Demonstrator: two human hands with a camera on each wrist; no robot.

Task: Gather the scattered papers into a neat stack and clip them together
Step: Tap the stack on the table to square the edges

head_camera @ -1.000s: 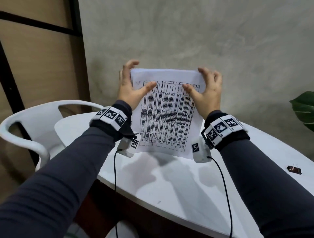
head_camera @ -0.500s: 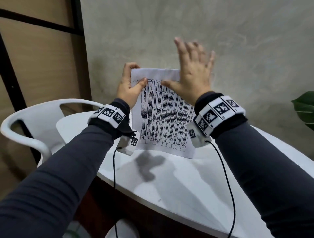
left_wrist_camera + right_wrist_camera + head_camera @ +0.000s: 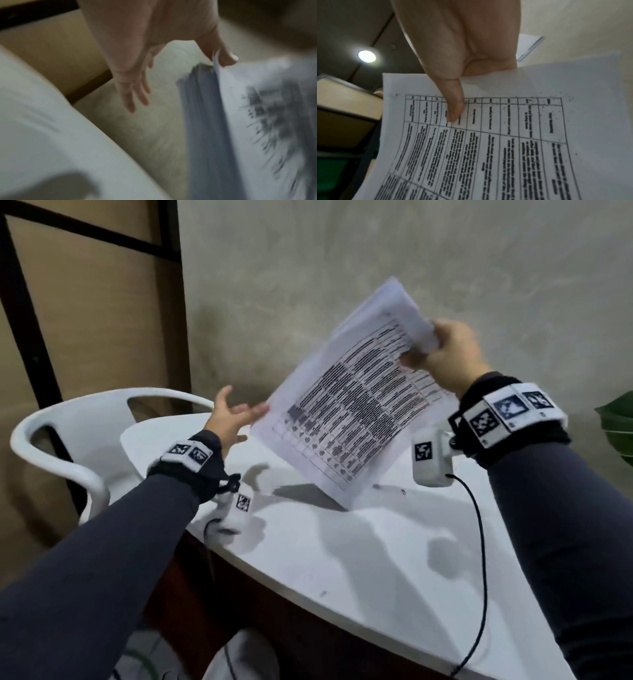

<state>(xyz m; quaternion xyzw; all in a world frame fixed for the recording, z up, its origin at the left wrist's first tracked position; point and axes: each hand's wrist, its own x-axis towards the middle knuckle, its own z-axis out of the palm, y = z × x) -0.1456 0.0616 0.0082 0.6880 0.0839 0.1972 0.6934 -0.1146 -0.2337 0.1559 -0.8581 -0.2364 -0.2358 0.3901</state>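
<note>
A stack of printed papers (image 3: 352, 412) with a table of text hangs tilted over the white table (image 3: 342, 559), its lower corner down near the tabletop. My right hand (image 3: 423, 349) pinches the stack's upper edge. In the right wrist view the thumb (image 3: 453, 106) presses on the printed face of the papers (image 3: 505, 142). My left hand (image 3: 239, 414) is open beside the stack's left corner. In the blurred left wrist view its fingers (image 3: 132, 94) are straight and the thumb (image 3: 226, 58) touches the edge of the papers (image 3: 240, 121). No clip is in view.
A white plastic chair (image 3: 68, 436) stands left of the table. A green plant leaf (image 3: 616, 429) shows at the right edge. A grey wall is close behind. A cable (image 3: 479, 559) hangs from my right wrist over the tabletop.
My right hand took the stack's top edge and swung it up to the right, tilting it. My left hand let go, dropped lower and opened. The view has shifted.
</note>
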